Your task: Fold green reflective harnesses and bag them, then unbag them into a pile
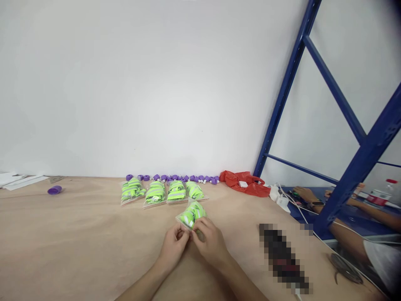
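A clear plastic bag (pixel 191 213) with a folded neon-green strap with pale reflective stripes inside lies in front of me. My left hand (pixel 174 246) pinches the near edge of this bag, thumb and fingers together. Close beside it, my right hand (pixel 209 241) grips the same edge, its fingertips almost meeting the left ones. Just beyond are several similar bags in a row, among them a filled bag (pixel 133 189) at the left end and another filled bag (pixel 194 190) at the right end.
Small purple pieces (pixel 175 178) line the wall. A purple cup-shaped piece (pixel 54 190) lies left; white sheets (pixel 19 180) lie farther left. To the right are a red plastic bag (pixel 244 183), a pixelated dark object (pixel 283 259), glasses (pixel 345 267), a blue rack (pixel 351 175) and another person's arm (pixel 349 240).
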Demonstrator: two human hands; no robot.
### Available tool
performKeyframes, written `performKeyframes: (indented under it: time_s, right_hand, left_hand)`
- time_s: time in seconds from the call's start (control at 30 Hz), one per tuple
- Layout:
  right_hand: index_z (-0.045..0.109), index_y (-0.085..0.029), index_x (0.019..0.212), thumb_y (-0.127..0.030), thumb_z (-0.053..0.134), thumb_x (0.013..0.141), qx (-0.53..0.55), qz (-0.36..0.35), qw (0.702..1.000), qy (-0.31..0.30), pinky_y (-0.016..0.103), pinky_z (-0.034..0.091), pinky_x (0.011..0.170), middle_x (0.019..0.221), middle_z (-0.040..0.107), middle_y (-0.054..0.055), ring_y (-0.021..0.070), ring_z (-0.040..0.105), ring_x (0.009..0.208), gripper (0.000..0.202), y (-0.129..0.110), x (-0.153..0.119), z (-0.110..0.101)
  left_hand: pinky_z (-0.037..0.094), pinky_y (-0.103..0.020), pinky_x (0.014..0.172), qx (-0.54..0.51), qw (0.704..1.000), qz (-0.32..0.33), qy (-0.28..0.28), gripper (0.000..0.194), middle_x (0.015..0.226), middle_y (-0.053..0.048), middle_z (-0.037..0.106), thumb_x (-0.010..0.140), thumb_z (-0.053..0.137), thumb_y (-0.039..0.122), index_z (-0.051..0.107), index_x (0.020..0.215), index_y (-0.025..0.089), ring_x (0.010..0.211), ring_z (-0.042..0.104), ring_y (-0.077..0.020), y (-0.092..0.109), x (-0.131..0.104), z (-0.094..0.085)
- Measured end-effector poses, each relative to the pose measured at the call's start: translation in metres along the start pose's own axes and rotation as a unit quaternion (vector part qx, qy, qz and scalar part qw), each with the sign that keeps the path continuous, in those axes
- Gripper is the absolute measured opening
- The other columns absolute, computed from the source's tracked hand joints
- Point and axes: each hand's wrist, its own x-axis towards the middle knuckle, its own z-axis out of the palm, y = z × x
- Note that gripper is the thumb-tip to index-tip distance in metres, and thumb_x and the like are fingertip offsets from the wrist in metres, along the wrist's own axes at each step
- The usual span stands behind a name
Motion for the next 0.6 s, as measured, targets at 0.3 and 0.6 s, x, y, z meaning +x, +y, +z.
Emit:
performKeyframes:
  time_s: [0.3, 0.6]
  right_hand:
    - [0.060, -0.020, 0.076, -0.020, 0.051, 0.090, 0.025, 0.033, 0.999, -0.002, 0.022, 0.042, 0.064, 0.075, 0.066, 0.001, 0.0140, 0.061, 0.068, 0.017, -0.0019, -0.0013, 0.0031]
    - [0.062, -0.020, 0.077, -0.023, 0.049, 0.091, 0.065, 0.047, 0.997, -0.013, 0.022, 0.046, 0.065, 0.073, 0.069, 0.002, 0.0145, 0.064, 0.068, 0.020, -0.0045, -0.0015, 0.0044]
  left_hand:
    - [0.048, -0.030, 0.072, -0.012, 1.000, -0.010, 0.011, 0.030, 0.073, -0.004, 0.065, 0.076, 0.070, 0.043, 0.060, 0.073, 0.016, 0.074, 0.061, -0.0201, -0.0038, 0.0013, -0.0008]
    - [0.045, -0.028, 0.068, -0.006, 1.000, -0.010, 0.019, 0.029, 0.068, -0.001, 0.061, 0.074, 0.070, 0.042, 0.057, 0.068, 0.017, 0.069, 0.057, -0.0182, -0.0020, 0.0004, -0.0018]
